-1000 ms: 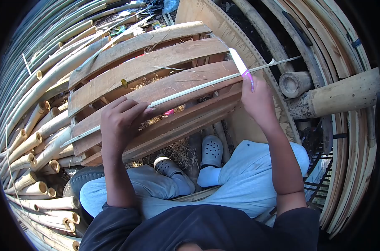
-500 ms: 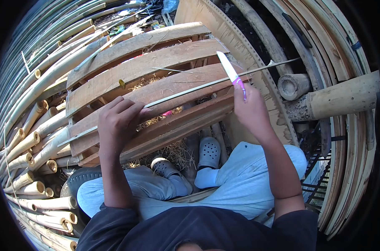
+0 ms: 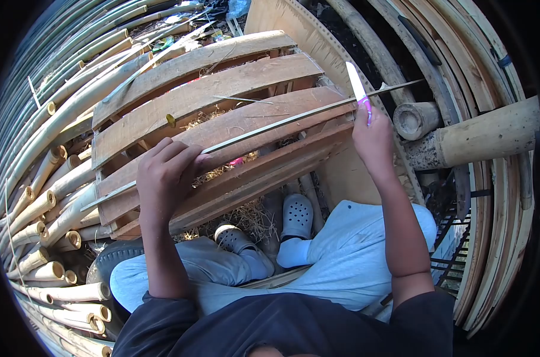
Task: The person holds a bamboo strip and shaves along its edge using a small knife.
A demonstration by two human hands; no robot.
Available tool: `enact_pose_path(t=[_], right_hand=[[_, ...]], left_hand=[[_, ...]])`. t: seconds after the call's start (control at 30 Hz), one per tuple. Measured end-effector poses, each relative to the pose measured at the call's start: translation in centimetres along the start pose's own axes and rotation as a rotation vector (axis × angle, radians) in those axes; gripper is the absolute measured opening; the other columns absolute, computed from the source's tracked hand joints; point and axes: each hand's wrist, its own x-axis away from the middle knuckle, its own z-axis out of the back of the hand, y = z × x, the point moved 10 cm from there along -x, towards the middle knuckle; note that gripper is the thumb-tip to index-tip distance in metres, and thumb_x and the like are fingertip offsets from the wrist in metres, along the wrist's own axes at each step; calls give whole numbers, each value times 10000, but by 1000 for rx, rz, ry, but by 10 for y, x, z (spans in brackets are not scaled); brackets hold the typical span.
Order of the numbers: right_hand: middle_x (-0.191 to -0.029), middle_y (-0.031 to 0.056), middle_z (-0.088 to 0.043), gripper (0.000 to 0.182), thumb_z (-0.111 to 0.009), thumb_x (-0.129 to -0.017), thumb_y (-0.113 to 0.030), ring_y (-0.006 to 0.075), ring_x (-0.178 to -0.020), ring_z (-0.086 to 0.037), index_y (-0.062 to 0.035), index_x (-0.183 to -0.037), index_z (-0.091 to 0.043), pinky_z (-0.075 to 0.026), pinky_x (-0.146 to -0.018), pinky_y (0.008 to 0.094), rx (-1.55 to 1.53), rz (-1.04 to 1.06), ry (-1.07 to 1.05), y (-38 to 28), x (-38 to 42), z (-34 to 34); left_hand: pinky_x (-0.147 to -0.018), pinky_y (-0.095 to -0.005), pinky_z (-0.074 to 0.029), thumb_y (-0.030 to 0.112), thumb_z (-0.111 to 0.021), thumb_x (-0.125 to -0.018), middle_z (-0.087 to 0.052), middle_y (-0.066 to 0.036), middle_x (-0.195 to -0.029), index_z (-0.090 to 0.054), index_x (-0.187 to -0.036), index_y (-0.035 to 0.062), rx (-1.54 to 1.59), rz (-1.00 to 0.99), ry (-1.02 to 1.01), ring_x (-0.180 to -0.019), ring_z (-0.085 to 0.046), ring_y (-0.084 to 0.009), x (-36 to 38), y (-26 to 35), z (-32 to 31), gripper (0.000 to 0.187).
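Observation:
A long thin bamboo strip point(image 3: 270, 126) runs slantwise across the slatted wooden pallet point(image 3: 204, 86), its far end reaching past the pallet's right edge. My left hand point(image 3: 167, 169) is closed around the strip near its left part, over the front slats. In my right hand point(image 3: 374, 137) is a knife point(image 3: 358, 83) with a white blade and a purple-and-white handle. The blade points up and away, crossing the strip near its right part in this view. A small curl of shaving point(image 3: 384, 86) shows on the strip just right of the blade.
Cut bamboo poles point(image 3: 49, 271) are stacked along the left. A thick bamboo pole point(image 3: 490, 134) and long split slats point(image 3: 490, 238) lie at the right. Behind the knife leans a plywood sheet point(image 3: 347, 184). Straw point(image 3: 249, 220) litters the ground around my clogs point(image 3: 296, 215).
My right hand has moved to the right along the strip with the knife, and the blade has turned more upright. My left hand stays nearly in place on the strip.

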Motion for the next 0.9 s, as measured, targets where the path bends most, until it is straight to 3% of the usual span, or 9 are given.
enact_pose_path(t=[0.1, 0.13, 0.27, 0.43, 0.5, 0.7, 0.77, 0.83, 0.9], right_hand=[[-790, 272, -660, 406, -507, -1066, -330, 472, -813, -667, 26, -919, -634, -506, -748, 524, -5, 149, -62, -23, 25, -28], [-798, 276, -659, 423, -492, -1071, -341, 465, -833, -670, 28, -935, -650, -506, -761, 520, 12, 99, -191, -30, 36, -39], [-817, 289, -657, 448, -482, -1071, -349, 474, -833, -665, 38, -929, -658, -507, -759, 504, 80, -4, -116, -12, 2, -2], [-779, 266, -656, 453, -476, -1074, -343, 447, -791, -673, 37, -906, -657, -503, -730, 487, 33, 149, -284, -33, 33, -35], [-769, 265, -659, 445, -485, -1069, -333, 458, -789, -673, 41, -899, -656, -507, -731, 484, 58, 15, -317, -23, 21, -24], [-708, 232, -638, 437, -481, -1067, -309, 409, -693, -654, 50, -900, -666, -506, -695, 469, 132, 161, -68, -20, 20, -21], [-779, 271, -673, 425, -471, -1064, -295, 463, -796, -680, 50, -925, -676, -518, -750, 494, -43, 4, -291, -5, 10, -26], [-782, 262, -670, 419, -470, -1068, -289, 432, -793, -687, 50, -930, -674, -515, -766, 484, -44, -53, -276, -3, 13, -25], [-700, 208, -623, 428, -475, -1076, -291, 321, -675, -649, 54, -903, -660, -502, -701, 443, 3, 150, -264, -23, 32, -44]], left_hand=[[-625, -376, -491, 178, -804, -809, -643, -50, -762, -740, -897, 83, 4, -2, -18, -724, -622, -239, 0, 2, -1, 144], [-623, -376, -489, 182, -805, -811, -643, -49, -759, -741, -894, 82, 9, 0, -9, -720, -620, -239, -1, 1, -1, 144], [-614, -373, -481, 192, -806, -818, -642, -47, -747, -747, -888, 80, 5, 1, 2, -713, -617, -240, -1, 2, 0, 145], [-605, -364, -477, 206, -819, -806, -649, -39, -742, -762, -894, 89, 10, -24, -27, -703, -617, -224, 1, 3, -3, 158], [-601, -362, -475, 210, -825, -801, -652, -36, -742, -766, -898, 93, 11, -38, -52, -698, -617, -218, 2, 4, -7, 163], [-589, -359, -470, 217, -835, -792, -643, -30, -724, -770, -902, 103, -9, -67, -11, -673, -608, -206, 1, 4, -1, 171], [-589, -355, -470, 215, -835, -794, -641, -28, -720, -770, -904, 105, 1, -62, -5, -669, -605, -206, 1, 4, -2, 169], [-590, -355, -470, 215, -835, -794, -641, -27, -721, -770, -905, 107, -2, -63, -11, -668, -603, -207, 2, 5, -3, 168], [-591, -355, -470, 215, -835, -794, -642, -27, -723, -770, -906, 108, -9, -75, -2, -668, -602, -207, 0, 7, -3, 168]])
